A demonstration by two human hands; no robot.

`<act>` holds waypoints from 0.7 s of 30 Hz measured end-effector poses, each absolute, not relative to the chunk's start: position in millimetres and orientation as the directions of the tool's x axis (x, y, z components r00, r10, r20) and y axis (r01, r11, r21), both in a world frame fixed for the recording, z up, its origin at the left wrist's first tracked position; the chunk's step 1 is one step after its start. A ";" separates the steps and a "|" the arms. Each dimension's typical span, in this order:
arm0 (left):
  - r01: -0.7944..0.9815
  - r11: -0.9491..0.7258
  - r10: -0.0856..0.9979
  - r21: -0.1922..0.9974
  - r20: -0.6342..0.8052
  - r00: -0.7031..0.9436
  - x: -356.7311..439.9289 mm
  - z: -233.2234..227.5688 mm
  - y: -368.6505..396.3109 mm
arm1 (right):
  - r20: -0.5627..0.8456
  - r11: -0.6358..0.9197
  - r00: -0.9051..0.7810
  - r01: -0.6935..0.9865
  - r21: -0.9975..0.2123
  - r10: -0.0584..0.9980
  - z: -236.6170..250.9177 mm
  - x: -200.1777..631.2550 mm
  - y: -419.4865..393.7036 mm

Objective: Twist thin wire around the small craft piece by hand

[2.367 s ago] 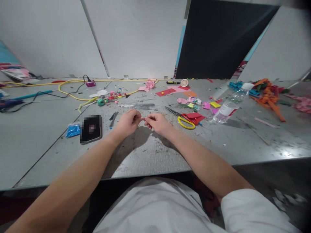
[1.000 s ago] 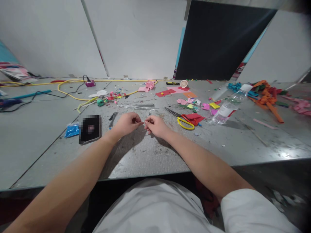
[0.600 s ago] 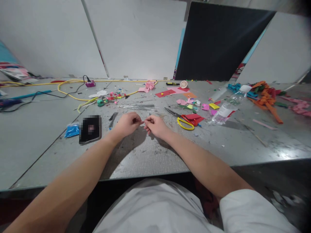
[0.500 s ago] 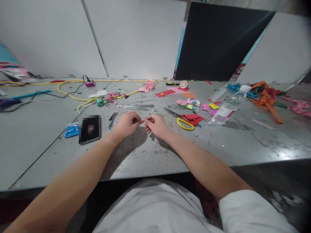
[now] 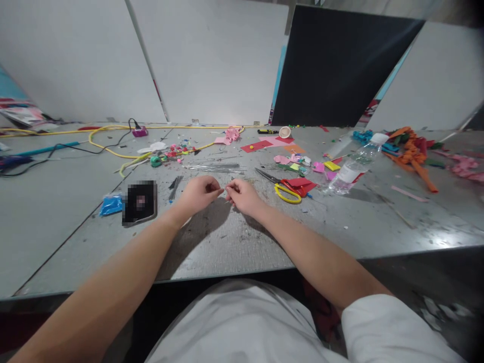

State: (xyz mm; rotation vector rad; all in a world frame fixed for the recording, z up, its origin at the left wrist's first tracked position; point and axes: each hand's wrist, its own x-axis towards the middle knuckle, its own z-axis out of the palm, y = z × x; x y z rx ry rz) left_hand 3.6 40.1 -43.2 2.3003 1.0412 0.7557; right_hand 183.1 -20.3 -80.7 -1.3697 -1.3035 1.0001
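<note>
Grey, scuffed metal tabletop (image 5: 234, 247) is seen strewn with craft scraps beneath white wall panels. At its centre the left hand (image 5: 197, 194) and right hand (image 5: 244, 195) are brought fingertip to fingertip, fingers curled and pressed together, a tiny pale scrap (image 5: 225, 189) pinched between them just above the surface; what it is cannot be made out. Yellow-handled scissors (image 5: 284, 187) are laid just right of the right hand, a black phone (image 5: 139, 202) and blue packet (image 5: 111, 205) left, a clear plastic bottle (image 5: 350, 171) farther right
</note>
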 end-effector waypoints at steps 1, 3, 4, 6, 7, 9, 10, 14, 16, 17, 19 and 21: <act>0.493 -0.518 0.808 0.699 0.212 0.550 2.8 -42.9 42.1 | 0.100 0.073 0.086 0.274 -0.959 0.991 -81.9 186.1 -20.1; 0.449 -0.369 0.827 0.814 0.066 0.559 1.7 -42.9 45.0 | 0.199 0.165 0.046 0.399 -0.902 0.979 -81.9 191.8 -20.8; 0.419 -0.294 0.819 0.859 0.000 0.574 1.3 -43.0 45.8 | 0.240 0.199 0.033 0.452 -0.869 0.970 -81.0 194.2 -21.5; 0.357 -0.171 0.787 0.918 -0.091 0.611 0.9 -43.2 46.1 | 0.279 0.238 0.005 0.510 -0.827 0.960 -78.5 197.5 -23.2; 0.329 -0.128 0.774 0.936 -0.113 0.623 0.6 -43.1 45.8 | 0.280 0.242 -0.005 0.519 -0.820 0.960 -77.5 198.3 -23.9; 0.288 -0.062 0.763 0.956 -0.141 0.631 -0.2 -42.4 45.1 | 0.253 0.226 -0.015 0.507 -0.832 0.967 -76.6 198.3 -24.9; 0.277 -0.034 0.757 0.960 -0.156 0.634 -0.8 -41.9 44.8 | 0.233 0.211 -0.016 0.489 -0.846 0.972 -76.7 197.7 -25.2; 0.221 0.108 0.706 0.969 -0.231 0.670 -4.5 -39.9 45.2 | 0.185 0.175 -0.016 0.409 -0.895 0.983 -78.3 194.8 -25.8; 0.200 0.197 0.673 0.960 -0.281 0.684 -6.1 -39.7 46.3 | 0.185 0.176 -0.015 0.389 -0.904 0.983 -78.2 194.0 -26.2; 0.196 0.233 0.660 0.952 -0.303 0.688 -6.8 -39.7 47.0 | 0.188 0.179 -0.017 0.386 -0.905 0.982 -77.9 193.9 -26.4; 0.193 0.278 0.637 0.941 -0.331 0.696 -8.0 -39.6 48.1 | 0.197 0.189 -0.020 0.382 -0.905 0.980 -77.5 193.9 -26.5; 0.187 0.293 0.619 0.938 -0.335 0.710 -8.7 -38.9 48.6 | 0.213 0.206 -0.023 0.377 -0.903 0.977 -77.4 194.2 -26.2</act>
